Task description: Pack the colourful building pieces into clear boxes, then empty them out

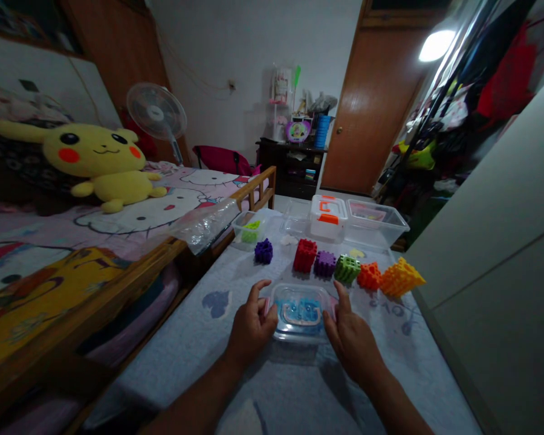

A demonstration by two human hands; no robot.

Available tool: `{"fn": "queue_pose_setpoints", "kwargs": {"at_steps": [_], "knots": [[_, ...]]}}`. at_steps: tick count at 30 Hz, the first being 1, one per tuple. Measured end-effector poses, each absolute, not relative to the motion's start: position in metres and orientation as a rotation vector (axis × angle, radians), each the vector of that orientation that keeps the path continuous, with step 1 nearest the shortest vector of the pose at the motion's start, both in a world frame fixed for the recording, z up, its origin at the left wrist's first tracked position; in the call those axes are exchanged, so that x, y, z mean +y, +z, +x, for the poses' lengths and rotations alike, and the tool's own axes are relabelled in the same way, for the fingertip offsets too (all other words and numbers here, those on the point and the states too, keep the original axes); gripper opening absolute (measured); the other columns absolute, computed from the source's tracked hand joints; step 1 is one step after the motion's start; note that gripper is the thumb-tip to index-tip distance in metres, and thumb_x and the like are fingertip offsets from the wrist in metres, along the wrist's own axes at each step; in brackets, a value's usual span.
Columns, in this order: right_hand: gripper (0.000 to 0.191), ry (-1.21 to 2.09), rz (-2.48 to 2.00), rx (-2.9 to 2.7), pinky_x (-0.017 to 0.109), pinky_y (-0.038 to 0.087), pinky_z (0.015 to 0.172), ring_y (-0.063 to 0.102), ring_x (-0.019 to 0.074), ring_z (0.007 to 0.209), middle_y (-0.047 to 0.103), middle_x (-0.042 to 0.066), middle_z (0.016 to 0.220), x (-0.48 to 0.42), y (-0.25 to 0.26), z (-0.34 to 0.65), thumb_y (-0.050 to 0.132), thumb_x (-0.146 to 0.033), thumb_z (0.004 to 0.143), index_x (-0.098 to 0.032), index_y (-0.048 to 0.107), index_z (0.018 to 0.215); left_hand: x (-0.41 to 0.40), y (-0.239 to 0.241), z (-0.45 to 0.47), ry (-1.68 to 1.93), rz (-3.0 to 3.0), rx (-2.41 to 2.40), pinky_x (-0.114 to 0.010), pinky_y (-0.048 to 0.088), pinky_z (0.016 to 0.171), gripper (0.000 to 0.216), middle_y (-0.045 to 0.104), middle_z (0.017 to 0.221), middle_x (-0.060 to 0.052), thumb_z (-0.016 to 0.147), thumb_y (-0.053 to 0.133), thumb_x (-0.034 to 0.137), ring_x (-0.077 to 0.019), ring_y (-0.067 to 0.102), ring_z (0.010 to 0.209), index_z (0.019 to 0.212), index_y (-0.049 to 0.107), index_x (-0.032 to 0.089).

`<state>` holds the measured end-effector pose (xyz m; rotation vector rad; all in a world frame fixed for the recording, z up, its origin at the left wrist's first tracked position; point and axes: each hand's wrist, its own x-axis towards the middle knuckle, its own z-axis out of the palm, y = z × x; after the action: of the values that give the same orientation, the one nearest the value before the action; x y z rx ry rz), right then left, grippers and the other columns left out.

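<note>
A small clear plastic storage box with a lid, a carrying handle and pink side latches is in front of me. Blue pieces show through its lid. On the left side, my left hand grips the box with the thumb at the pink latch. My right hand has the opposite side, its thumb on the other latch and its index finger pointing forward. Beyond the box stand interlocked block shapes: dark blue, red, purple, green, orange and yellow-orange.
At the table's far end are a clear tub with a lime-green piece, a white-lidded box with orange latches and an open clear bin. A wooden bed rail runs along the left, a pale cabinet along the right.
</note>
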<state>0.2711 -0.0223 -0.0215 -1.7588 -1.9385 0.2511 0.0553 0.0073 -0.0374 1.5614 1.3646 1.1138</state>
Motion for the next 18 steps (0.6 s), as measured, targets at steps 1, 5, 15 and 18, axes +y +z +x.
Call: {"fn": "queue_pose_setpoints", "kwargs": {"at_steps": [1,5,15,18], "knots": [[0.058,0.208,-1.779,-1.958,0.031,0.047,0.055,0.067,0.0233,0.060,0.068,0.007,0.077,-0.022,-0.022,0.270,0.027,-0.036,0.097,-0.011,0.018,0.148,0.007,-0.035,0.055,1.114,1.602,1.382,-0.022,0.027,0.052,0.050,0.040,0.053,0.010,0.081,0.053,0.033,-0.0120,0.042,0.048,0.128,0.048,0.019],[0.056,0.128,-1.820,-2.022,0.031,0.047,0.053,0.068,0.0233,0.058,0.071,0.008,0.078,-0.022,-0.021,0.267,0.027,-0.030,0.097,-0.012,0.018,0.149,0.006,-0.032,0.055,1.095,1.736,1.428,-0.024,0.026,0.052,0.048,0.037,0.052,0.010,0.083,0.049,0.030,-0.0125,0.041,0.047,0.129,0.048,0.017],[0.058,0.109,-1.764,-2.038,0.031,0.047,0.051,0.063,0.0211,0.050,0.068,0.007,0.071,-0.022,-0.026,0.270,0.026,-0.031,0.097,-0.008,0.023,0.150,0.005,-0.035,0.053,1.122,1.763,1.385,-0.024,0.026,0.053,0.049,0.034,0.052,0.010,0.085,0.049,0.028,-0.0122,0.038,0.047,0.133,0.047,0.017],[0.059,0.218,-1.730,-1.920,0.032,0.048,0.054,0.065,0.0217,0.056,0.069,0.007,0.077,-0.021,-0.031,0.271,0.027,-0.035,0.097,-0.010,0.021,0.150,0.007,-0.037,0.053,1.147,1.660,1.385,-0.024,0.027,0.054,0.051,0.034,0.053,0.010,0.085,0.053,0.033,-0.0125,0.039,0.049,0.133,0.046,0.018]]}}
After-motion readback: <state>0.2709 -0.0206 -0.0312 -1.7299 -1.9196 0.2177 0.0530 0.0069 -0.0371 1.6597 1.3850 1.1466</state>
